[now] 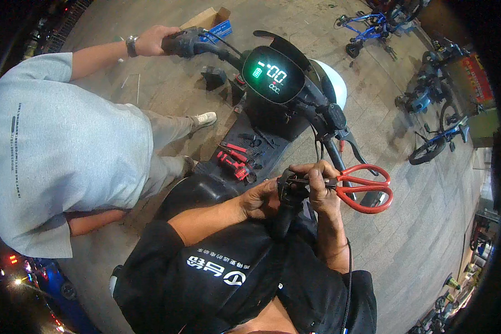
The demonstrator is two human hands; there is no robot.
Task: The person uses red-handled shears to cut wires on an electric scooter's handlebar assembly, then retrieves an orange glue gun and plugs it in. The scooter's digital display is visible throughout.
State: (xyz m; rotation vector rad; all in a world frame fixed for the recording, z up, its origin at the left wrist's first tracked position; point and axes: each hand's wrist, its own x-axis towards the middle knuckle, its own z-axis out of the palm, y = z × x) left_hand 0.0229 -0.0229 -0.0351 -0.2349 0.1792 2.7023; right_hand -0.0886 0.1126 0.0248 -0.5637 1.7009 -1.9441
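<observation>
In front of my chest, my left hand (263,199) is closed around a black handlebar grip with a control housing (291,192). My right hand (322,193) pinches red-handled scissors (367,189) near the pivot, so their loops stick out to the right. The blades point left at the housing; my fingers partly hide their tips. Just beyond stands an electric scooter with a lit display (274,74). On its black footboard lies a red power tool (235,165) among small dark tools.
At the left, a person in a grey T-shirt (78,128) has one hand on the scooter's left handlebar grip (179,44). An open cardboard box (209,23) sits on the paving behind. Bicycles (440,139) stand at the right, with a blue frame (367,25) farther back.
</observation>
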